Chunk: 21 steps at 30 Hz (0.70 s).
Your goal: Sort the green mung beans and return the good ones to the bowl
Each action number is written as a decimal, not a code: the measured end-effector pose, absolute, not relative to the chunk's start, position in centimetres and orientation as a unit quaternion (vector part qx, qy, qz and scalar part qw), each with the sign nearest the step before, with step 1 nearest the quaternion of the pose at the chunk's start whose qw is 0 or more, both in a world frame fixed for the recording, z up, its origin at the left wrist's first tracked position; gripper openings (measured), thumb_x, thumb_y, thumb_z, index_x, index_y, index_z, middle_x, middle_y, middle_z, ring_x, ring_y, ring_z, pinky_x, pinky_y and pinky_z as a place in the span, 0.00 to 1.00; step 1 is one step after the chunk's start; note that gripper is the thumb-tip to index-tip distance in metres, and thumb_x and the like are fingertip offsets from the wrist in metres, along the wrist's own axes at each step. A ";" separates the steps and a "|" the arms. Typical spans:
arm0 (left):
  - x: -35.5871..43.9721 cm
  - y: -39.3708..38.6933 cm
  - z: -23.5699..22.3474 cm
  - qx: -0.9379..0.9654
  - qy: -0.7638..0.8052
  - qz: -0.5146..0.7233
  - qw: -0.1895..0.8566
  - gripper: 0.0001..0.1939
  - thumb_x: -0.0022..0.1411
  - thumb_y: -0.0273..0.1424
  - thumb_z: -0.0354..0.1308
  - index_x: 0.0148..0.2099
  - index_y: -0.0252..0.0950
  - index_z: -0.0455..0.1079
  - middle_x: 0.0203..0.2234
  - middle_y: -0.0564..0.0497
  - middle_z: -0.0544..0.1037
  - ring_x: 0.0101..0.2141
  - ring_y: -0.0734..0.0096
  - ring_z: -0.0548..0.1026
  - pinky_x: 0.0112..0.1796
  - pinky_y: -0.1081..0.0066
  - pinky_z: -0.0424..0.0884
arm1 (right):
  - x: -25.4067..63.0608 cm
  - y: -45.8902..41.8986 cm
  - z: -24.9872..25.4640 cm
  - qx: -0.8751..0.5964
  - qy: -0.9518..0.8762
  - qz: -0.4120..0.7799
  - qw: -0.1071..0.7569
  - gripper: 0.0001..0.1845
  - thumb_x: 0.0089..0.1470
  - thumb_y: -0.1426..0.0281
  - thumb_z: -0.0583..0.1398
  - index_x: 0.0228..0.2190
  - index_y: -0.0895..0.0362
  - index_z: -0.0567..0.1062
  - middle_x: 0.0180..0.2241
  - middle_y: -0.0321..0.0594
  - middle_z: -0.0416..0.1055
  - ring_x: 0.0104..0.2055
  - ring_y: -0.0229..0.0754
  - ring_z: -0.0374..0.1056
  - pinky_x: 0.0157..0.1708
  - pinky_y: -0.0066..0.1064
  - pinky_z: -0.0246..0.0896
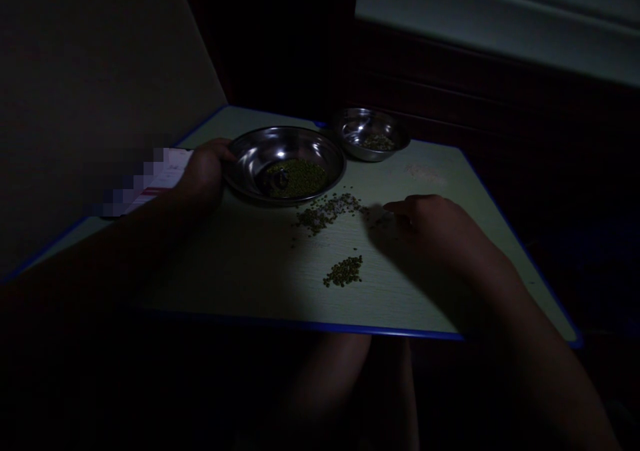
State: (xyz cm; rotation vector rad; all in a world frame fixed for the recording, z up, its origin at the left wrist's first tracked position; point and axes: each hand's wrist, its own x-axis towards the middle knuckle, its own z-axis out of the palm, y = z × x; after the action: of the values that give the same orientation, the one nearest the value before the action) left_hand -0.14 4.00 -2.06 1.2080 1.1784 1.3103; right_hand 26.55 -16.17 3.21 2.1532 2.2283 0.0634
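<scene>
A wide steel bowl (235,171) holds green mung beans (303,178) at the table's left centre. My left hand (206,168) grips its left rim with the fingertips. In front of the bowl lies a loose pile of beans mixed with white grains (330,211), which look like rice. Nearer me is a smaller heap of beans (344,272). My right hand (425,221) is just right of the mixed pile, forefinger stretched toward a few stray grains and the other fingers bent. Nothing shows in its grasp; shadow hides part of its underside.
Behind the large bowl stands a smaller steel bowl (357,146) with mixed beans and pale grains inside. Some pale grains (425,172) lie right of it on the blue-edged table (240,271). A printed paper (167,174) is beside my left forearm. The room is dim.
</scene>
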 end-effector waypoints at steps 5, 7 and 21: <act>0.0 3.6 -1.8 0.454 0.488 0.555 0.498 0.11 0.32 0.21 0.50 0.25 0.32 0.66 0.21 0.51 0.67 0.22 0.75 0.64 0.23 0.73 0.55 | 26.5 -16.2 3.1 0.683 0.730 0.019 -0.008 0.21 0.55 0.70 0.50 0.42 0.56 0.79 0.38 0.49 0.78 0.36 0.50 0.74 0.31 0.34 0.58; 0.0 3.7 -1.9 0.453 0.487 0.555 0.499 0.11 0.33 0.21 0.50 0.25 0.32 0.67 0.21 0.51 0.67 0.22 0.75 0.64 0.23 0.74 0.56 | 26.6 -16.2 3.2 0.690 0.723 0.022 -0.008 0.22 0.54 0.71 0.50 0.44 0.57 0.79 0.39 0.50 0.78 0.36 0.50 0.74 0.31 0.35 0.59; 0.0 3.6 -1.9 0.472 0.484 0.549 0.492 0.11 0.33 0.23 0.50 0.26 0.33 0.66 0.22 0.50 0.67 0.25 0.71 0.63 0.27 0.70 0.55 | 25.9 -16.0 3.0 0.682 0.730 0.037 -0.015 0.23 0.55 0.71 0.50 0.48 0.57 0.77 0.38 0.49 0.77 0.34 0.48 0.73 0.29 0.33 0.56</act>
State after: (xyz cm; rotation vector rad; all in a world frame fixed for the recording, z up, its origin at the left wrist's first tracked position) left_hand -0.02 3.57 -1.95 1.1447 1.1741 1.3337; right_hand 25.85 -15.98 3.02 2.1632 2.3162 0.1167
